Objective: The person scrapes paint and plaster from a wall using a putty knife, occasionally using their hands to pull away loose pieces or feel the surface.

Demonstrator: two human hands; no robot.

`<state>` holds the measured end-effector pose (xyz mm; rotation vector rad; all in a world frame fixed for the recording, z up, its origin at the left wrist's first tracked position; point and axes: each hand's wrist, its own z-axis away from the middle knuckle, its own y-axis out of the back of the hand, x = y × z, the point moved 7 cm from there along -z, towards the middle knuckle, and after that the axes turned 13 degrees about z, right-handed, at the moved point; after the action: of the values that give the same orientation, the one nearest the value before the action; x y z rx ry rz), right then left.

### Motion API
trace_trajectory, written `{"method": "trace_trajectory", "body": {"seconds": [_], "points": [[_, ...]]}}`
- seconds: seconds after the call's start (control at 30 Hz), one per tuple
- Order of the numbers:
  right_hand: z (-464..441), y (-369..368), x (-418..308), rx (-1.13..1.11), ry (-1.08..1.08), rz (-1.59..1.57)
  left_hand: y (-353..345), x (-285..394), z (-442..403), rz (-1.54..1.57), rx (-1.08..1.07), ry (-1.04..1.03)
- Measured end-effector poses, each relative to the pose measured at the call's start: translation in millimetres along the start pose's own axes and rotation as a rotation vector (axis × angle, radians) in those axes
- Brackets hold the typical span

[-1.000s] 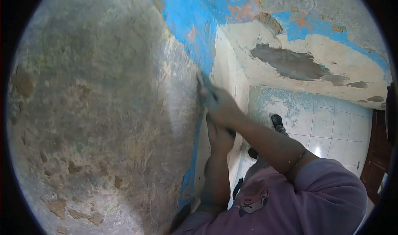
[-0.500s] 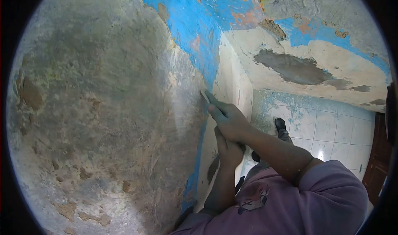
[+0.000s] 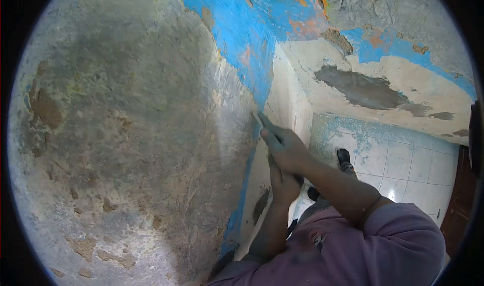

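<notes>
My right hand (image 3: pixel 288 150) is closed round a thin scraper-like tool (image 3: pixel 259 119), whose light edge rests at the border of the grey wall (image 3: pixel 151 114) and the blue paint (image 3: pixel 252 64). Just below it, my left hand (image 3: pixel 285 184) has its fingers wrapped round something at the right hand's heel, probably the tool's handle, which is mostly hidden. A narrow blue strip (image 3: pixel 241 197) runs down the wall's edge beside both hands.
A cream wall section (image 3: pixel 297 59) with a dark grey patch (image 3: pixel 360 87) stands at the upper right. Below lies a tiled floor (image 3: pixel 398 160), with my shoe (image 3: pixel 343 156) on it. A brown door (image 3: pixel 458 200) is at the far right.
Both hands first came down and right along the wall's edge, then shifted slightly right in view with the tool. The view of the wall has also shifted a little. Both hands stay closed.
</notes>
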<state>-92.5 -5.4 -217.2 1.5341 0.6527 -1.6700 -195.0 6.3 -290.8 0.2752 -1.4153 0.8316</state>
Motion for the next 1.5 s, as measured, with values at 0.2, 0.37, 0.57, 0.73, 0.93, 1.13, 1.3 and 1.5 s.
{"method": "trace_trajectory", "body": {"seconds": [0.2,0.37,0.57,0.73,0.93,1.13,1.3,1.5], "points": [[-13,4,3,-0.051,-0.067,0.027,-2,1,-14,0.107,-0.019,0.131],[-10,-1,7,0.250,0.211,0.109,-20,26,-12,0.047,-0.013,-0.124],[-12,14,3,0.188,0.142,0.055,-10,-2,-26,0.274,-0.120,0.070],[-26,12,2,0.086,-0.023,0.052,29,-25,-47,-0.296,-0.140,0.005],[-9,2,0,0.030,0.054,0.074,-3,-2,-12,0.158,-0.120,-0.080],[-6,-1,2,-0.040,-0.051,0.096,-5,-3,5,0.249,0.044,0.016],[-3,-7,0,0.027,0.056,0.022,16,-6,5,0.285,-0.187,0.041],[7,-10,16,-0.060,0.208,0.124,-1,60,-10,-0.044,-0.099,0.016]]}}
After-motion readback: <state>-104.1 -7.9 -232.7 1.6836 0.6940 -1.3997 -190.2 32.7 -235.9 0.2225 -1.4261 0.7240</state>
